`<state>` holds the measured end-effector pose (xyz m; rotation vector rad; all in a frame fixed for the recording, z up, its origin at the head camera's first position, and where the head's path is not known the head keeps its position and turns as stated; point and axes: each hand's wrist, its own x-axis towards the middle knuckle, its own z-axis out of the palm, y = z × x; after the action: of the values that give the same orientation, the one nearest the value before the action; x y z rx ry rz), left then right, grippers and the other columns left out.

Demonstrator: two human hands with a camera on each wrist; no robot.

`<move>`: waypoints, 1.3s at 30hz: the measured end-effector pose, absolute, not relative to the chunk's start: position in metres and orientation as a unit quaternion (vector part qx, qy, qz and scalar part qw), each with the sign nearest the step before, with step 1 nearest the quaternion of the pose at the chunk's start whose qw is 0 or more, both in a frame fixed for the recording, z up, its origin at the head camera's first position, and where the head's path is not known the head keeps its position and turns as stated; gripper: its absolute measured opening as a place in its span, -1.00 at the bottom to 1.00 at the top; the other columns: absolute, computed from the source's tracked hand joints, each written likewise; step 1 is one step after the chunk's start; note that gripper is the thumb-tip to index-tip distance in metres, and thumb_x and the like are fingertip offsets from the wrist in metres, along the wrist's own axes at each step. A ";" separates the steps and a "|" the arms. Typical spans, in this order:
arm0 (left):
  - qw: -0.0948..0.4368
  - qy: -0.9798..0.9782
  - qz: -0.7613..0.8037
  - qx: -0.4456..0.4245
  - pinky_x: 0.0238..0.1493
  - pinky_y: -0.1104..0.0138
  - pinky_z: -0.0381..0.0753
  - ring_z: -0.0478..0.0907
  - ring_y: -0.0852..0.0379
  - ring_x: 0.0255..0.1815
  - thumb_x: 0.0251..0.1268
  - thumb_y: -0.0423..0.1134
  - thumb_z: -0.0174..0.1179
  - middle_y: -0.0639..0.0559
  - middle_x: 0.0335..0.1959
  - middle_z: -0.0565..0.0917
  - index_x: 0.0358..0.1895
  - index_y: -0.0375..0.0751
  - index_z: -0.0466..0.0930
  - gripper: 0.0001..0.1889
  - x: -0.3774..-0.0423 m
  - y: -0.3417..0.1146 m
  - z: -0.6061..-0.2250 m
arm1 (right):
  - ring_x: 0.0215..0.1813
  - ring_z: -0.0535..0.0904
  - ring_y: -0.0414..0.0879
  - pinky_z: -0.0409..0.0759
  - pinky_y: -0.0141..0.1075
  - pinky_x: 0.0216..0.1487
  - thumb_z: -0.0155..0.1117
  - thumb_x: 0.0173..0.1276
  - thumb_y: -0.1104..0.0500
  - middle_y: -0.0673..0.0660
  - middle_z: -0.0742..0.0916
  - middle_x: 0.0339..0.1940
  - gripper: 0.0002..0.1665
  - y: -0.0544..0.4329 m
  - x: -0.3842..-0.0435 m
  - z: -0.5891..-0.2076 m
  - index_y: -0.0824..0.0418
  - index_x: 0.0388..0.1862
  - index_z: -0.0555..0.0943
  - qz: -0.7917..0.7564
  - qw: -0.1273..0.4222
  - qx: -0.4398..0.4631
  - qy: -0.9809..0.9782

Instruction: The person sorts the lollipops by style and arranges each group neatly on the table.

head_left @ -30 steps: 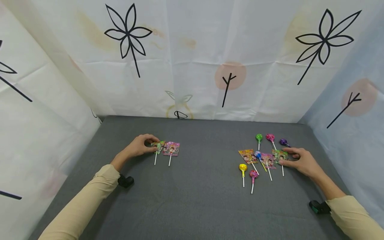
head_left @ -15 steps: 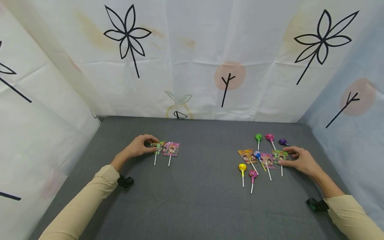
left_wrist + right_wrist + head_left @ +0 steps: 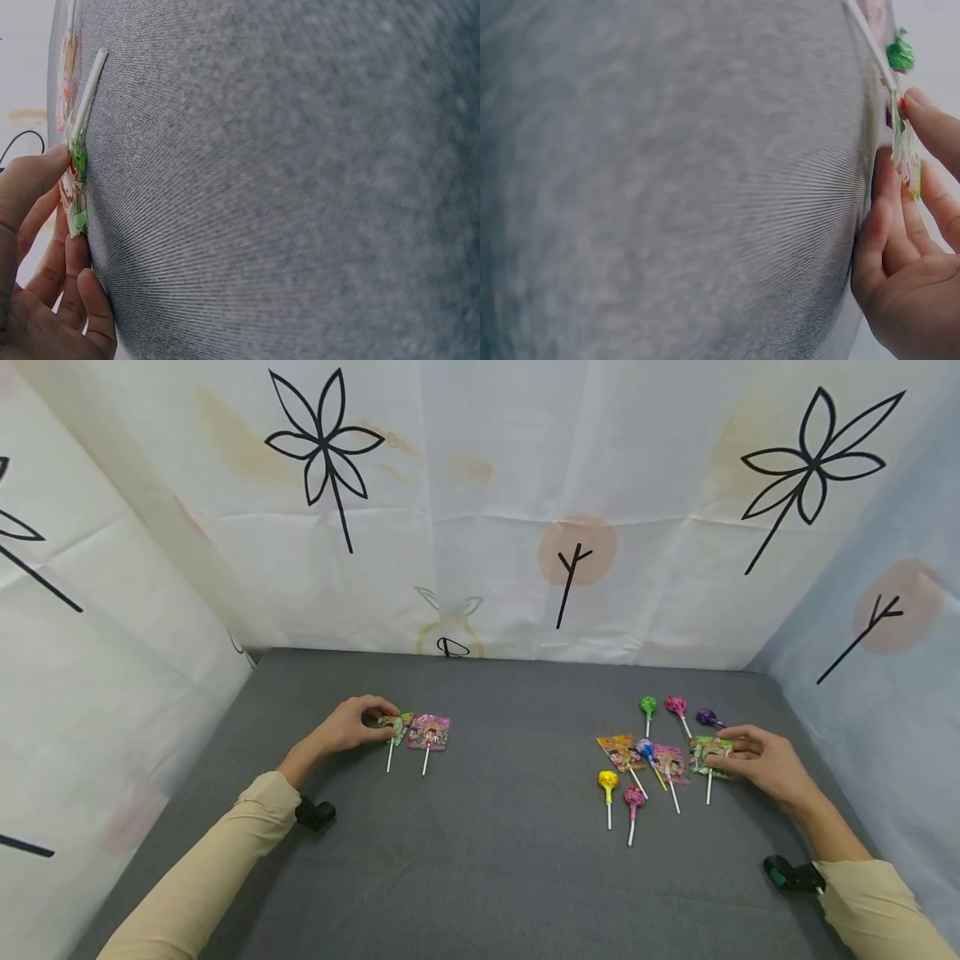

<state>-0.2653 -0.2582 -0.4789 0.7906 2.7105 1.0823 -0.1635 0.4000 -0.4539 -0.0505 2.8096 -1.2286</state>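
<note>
On the left of the head view, my left hand pinches a lollipop in a flat green wrapper by its left side; the white stick points toward me. Right beside it lies a pink-wrapped lollipop. At the other side, my right hand holds a second green-wrapped lollipop between thumb and fingers, at the right edge of a group of lollipops. In the right wrist view its wrapper stands tilted, thumb on one face and fingers behind. My fingers cover part of both wrappers.
Around my right hand lie an orange-wrapped lollipop, another pink-wrapped one, and round lollipops: blue, yellow, green, purple and two pink. Patterned cloth walls border the grey table.
My right hand has shifted slightly to the right with its green-wrapped lollipop, widening the gap to the pink-wrapped one. My left hand stays in place on its lollipop.
</note>
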 end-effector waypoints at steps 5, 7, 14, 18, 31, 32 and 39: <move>0.058 0.896 0.358 0.256 0.06 -0.07 0.50 0.57 -0.10 0.01 0.31 -0.25 0.43 -0.11 0.03 0.65 0.09 -0.24 0.70 -0.68 -0.265 -0.257 -0.477 | -0.20 0.56 -0.29 0.55 -0.30 -0.30 0.40 0.44 0.18 0.14 0.77 -0.12 -0.47 0.408 -0.164 -0.455 0.44 0.25 0.51 -0.444 0.020 -0.015 0.895; 0.058 0.896 0.358 0.256 0.06 -0.07 0.50 0.57 -0.10 0.01 0.31 -0.26 0.43 -0.12 0.03 0.65 0.09 -0.24 0.70 -0.67 -0.265 -0.256 -0.477 | -0.21 0.60 -0.27 0.59 -0.33 -0.29 0.39 0.44 0.22 0.01 0.77 -0.18 -0.55 0.410 -0.162 -0.454 0.38 0.23 0.55 -0.477 0.017 -0.015 0.879; 0.057 0.896 0.360 0.255 0.05 -0.06 0.50 0.56 -0.09 0.00 0.30 -0.26 0.44 -0.12 0.03 0.65 0.08 -0.24 0.70 -0.67 -0.264 -0.252 -0.474 | -0.23 0.68 -0.22 0.63 -0.39 -0.25 0.29 0.48 0.34 -0.03 0.77 -0.25 -0.67 0.417 -0.161 -0.452 0.11 0.16 0.63 -0.619 0.021 -0.011 0.785; 0.056 0.896 0.360 0.255 0.05 -0.08 0.49 0.55 -0.11 0.00 0.29 -0.26 0.44 -0.13 0.02 0.64 0.08 -0.25 0.70 -0.67 -0.264 -0.252 -0.473 | -0.20 0.68 -0.21 0.63 -0.40 -0.21 0.24 0.49 0.39 0.00 0.77 -0.21 -0.64 0.415 -0.161 -0.450 0.12 0.18 0.64 -0.673 0.019 -0.025 0.739; 0.058 0.895 0.364 0.253 0.06 -0.07 0.49 0.55 -0.09 0.01 0.30 -0.26 0.44 -0.11 0.03 0.65 0.08 -0.23 0.70 -0.67 -0.263 -0.255 -0.477 | -0.19 0.61 -0.22 0.63 -0.40 -0.22 0.27 0.51 0.31 0.09 0.65 -0.19 -0.59 0.372 -0.160 -0.438 0.24 0.30 0.58 -0.588 -0.017 -0.062 0.806; 0.058 0.895 0.363 0.253 0.06 -0.06 0.49 0.55 -0.09 0.01 0.30 -0.26 0.44 -0.11 0.03 0.65 0.09 -0.23 0.70 -0.68 -0.263 -0.255 -0.477 | -0.19 0.60 -0.21 0.63 -0.39 -0.22 0.28 0.51 0.30 0.10 0.63 -0.19 -0.59 0.368 -0.160 -0.437 0.24 0.30 0.57 -0.582 -0.021 -0.064 0.810; 0.062 0.897 0.360 0.249 0.06 -0.06 0.49 0.55 -0.08 0.00 0.30 -0.25 0.44 -0.10 0.03 0.64 0.09 -0.22 0.70 -0.68 -0.263 -0.257 -0.478 | -0.18 0.61 -0.20 0.65 -0.34 -0.19 0.26 0.53 0.27 0.11 0.62 -0.14 -0.58 0.339 -0.162 -0.431 0.34 0.30 0.53 -0.570 -0.018 -0.088 0.817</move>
<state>-0.2632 -0.2569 -0.4776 0.7532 2.7126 1.0876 -0.1621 0.3389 -0.4305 -0.2783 2.5963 -1.8104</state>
